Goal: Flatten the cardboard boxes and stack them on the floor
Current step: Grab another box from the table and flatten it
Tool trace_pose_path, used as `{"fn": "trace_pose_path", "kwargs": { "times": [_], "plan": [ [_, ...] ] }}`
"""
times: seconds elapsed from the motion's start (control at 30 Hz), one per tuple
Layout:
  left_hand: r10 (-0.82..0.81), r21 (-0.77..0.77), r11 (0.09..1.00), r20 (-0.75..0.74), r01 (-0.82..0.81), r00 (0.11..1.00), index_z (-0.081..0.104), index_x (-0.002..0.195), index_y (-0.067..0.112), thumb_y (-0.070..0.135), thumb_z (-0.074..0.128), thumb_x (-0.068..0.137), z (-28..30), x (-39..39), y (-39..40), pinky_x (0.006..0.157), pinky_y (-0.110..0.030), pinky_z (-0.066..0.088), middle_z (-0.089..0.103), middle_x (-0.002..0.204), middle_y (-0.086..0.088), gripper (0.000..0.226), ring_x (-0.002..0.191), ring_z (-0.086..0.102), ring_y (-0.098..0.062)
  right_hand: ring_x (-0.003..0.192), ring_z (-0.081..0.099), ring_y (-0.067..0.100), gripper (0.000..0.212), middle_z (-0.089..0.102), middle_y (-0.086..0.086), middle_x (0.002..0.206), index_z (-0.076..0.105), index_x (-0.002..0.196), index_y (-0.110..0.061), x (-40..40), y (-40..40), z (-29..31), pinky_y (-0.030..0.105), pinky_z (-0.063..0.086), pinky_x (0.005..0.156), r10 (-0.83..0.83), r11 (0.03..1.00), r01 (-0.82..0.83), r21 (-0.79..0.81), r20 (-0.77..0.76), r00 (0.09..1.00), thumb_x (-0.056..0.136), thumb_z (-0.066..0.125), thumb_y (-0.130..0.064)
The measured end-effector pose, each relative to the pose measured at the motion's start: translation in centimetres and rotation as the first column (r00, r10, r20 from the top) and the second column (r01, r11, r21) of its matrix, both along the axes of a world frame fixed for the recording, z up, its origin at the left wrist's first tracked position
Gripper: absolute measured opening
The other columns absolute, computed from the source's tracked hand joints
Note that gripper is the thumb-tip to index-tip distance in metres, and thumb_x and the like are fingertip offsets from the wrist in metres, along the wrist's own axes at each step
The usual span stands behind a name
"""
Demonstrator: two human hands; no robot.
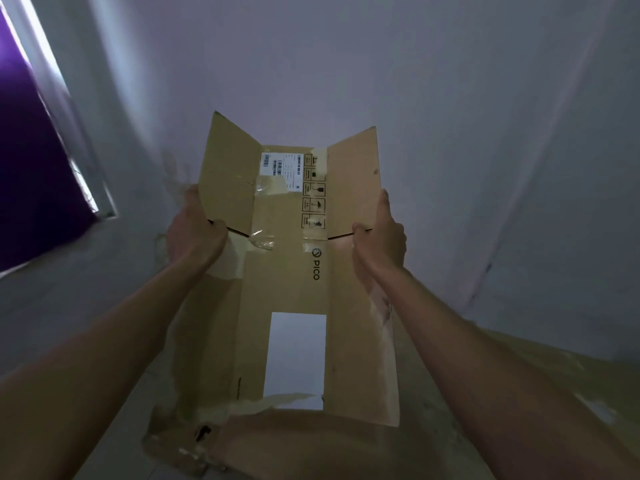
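I hold a brown cardboard box [287, 299] up in front of me, collapsed nearly flat, with "PICO" printed on it, a white shipping label near its top and a large white label lower down. Its two top flaps stick up and outward. My left hand [194, 233] grips the box's left edge at the slit under the left flap. On the right edge, my right hand [379, 237] grips at the matching slit. Torn clear tape hangs across the middle.
More cardboard [214, 445] lies low in the view below the held box, and a further brown sheet [571, 386] lies at the lower right. A white wall is straight ahead. A window with a purple curtain [31, 161] is at the left.
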State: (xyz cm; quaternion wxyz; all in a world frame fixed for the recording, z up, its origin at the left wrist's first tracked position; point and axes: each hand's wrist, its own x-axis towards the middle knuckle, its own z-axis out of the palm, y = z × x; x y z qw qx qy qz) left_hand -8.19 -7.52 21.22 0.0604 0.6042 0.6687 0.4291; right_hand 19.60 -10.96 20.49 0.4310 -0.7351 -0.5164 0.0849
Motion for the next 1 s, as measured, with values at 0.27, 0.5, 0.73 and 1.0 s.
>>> {"fn": "trace_pose_path", "kwargs": {
  "times": [0.27,0.5,0.73,1.0],
  "plan": [
    [-0.010,-0.040,0.999,0.042,0.012,0.999,0.031,0.143,0.021,0.012,0.052,0.086,-1.1,-7.1,6.7,0.077,-0.037,0.042,0.064,0.117,-0.013,0.061,0.100,0.060,-0.036,0.076,0.049,0.019,0.077,0.040,-0.012,0.072,0.008,0.160,-0.030,-6.9,7.8,-1.0,0.030,0.044,0.077,0.041,0.999,-0.040,-0.035,0.015,0.999,0.099,0.056,-0.027],
    [-0.039,-0.075,0.996,0.063,0.044,0.997,0.032,0.144,0.021,0.011,0.052,0.087,-3.1,-15.4,13.8,0.075,-0.034,0.042,0.064,0.118,-0.010,0.061,0.091,0.057,-0.025,0.068,0.049,0.014,0.077,0.043,-0.012,0.072,0.008,0.160,-0.029,-15.6,13.6,-3.0,0.030,0.043,0.074,0.000,0.998,0.000,-0.059,-0.001,1.000,0.099,0.056,-0.025],
    [-0.135,-0.176,0.974,0.043,0.140,0.990,0.030,0.145,0.025,0.011,0.048,0.085,-6.9,-25.1,21.5,0.075,-0.033,0.041,0.065,0.115,-0.010,0.064,0.097,0.062,-0.034,0.073,0.059,0.019,0.077,0.057,-0.002,0.077,0.007,0.159,-0.031,-26.0,17.7,-7.6,0.033,0.051,0.074,-0.149,0.981,0.143,-0.133,-0.036,0.988,0.097,0.052,-0.023],
    [-0.225,-0.315,0.923,0.015,0.218,0.974,0.028,0.148,0.028,0.005,0.041,0.090,-13.0,-30.9,26.5,0.075,-0.033,0.036,0.062,0.122,-0.013,0.064,0.103,0.060,-0.037,0.070,0.060,0.022,0.065,0.062,0.004,0.080,0.011,0.158,-0.023,-34.9,19.1,-14.2,0.028,0.037,0.055,-0.317,0.929,0.307,-0.205,-0.020,0.948,0.099,0.038,-0.015]
  ]
}}
